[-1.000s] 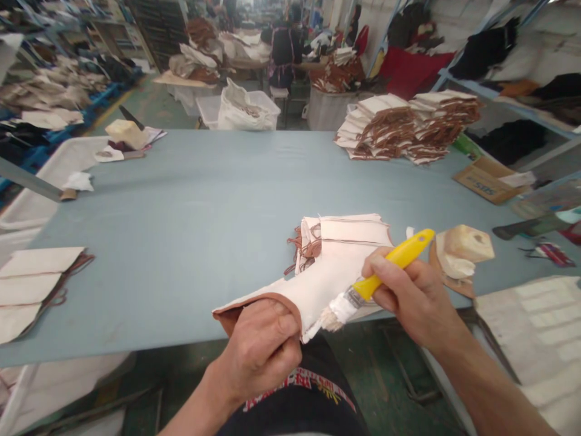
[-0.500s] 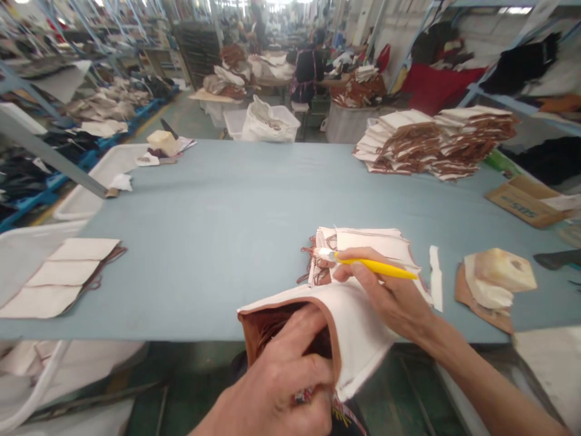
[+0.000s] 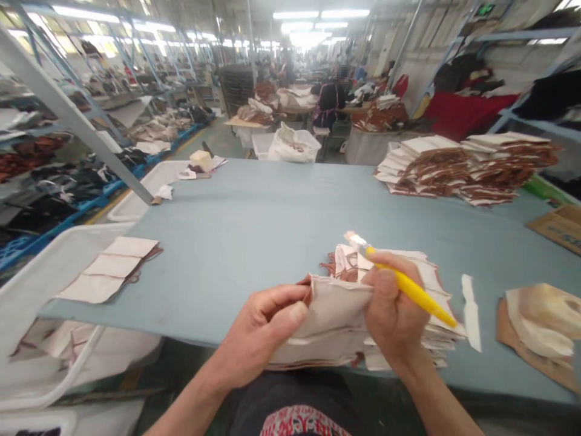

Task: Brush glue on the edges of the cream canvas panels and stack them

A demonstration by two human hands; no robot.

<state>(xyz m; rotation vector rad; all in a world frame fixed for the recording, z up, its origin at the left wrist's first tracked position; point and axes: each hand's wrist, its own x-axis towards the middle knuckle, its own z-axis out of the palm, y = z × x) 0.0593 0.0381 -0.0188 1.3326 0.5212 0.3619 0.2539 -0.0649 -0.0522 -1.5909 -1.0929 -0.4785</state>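
A cream cloth pouch (image 3: 336,309) with a brown inside lies flat at the table's front edge, its opening not showing. My left hand (image 3: 267,330) is closed on the pouch's left corner, thumb on top. My right hand (image 3: 394,306) is wrapped round a brush with a yellow handle (image 3: 424,297). White stuff coats its bristle end, which points up and left. The fingers of this hand also touch the pouch's upper right corner. Behind and to the right, partly hidden, is a stack of cream pieces (image 3: 431,266) with brown cords.
Several cream pieces (image 3: 113,266) lie at the table's left edge. Tall cream and brown stacks (image 3: 426,166) stand at the back right. A white strip (image 3: 471,312) and a yellowish block (image 3: 544,309) lie to the right. A white bin (image 3: 86,242) adjoins the table's left side.
My left hand has come out of the pouch and now grips its corner. The pouch has gone from held open to flat. The brush has swung upward, and the view has tilted up.
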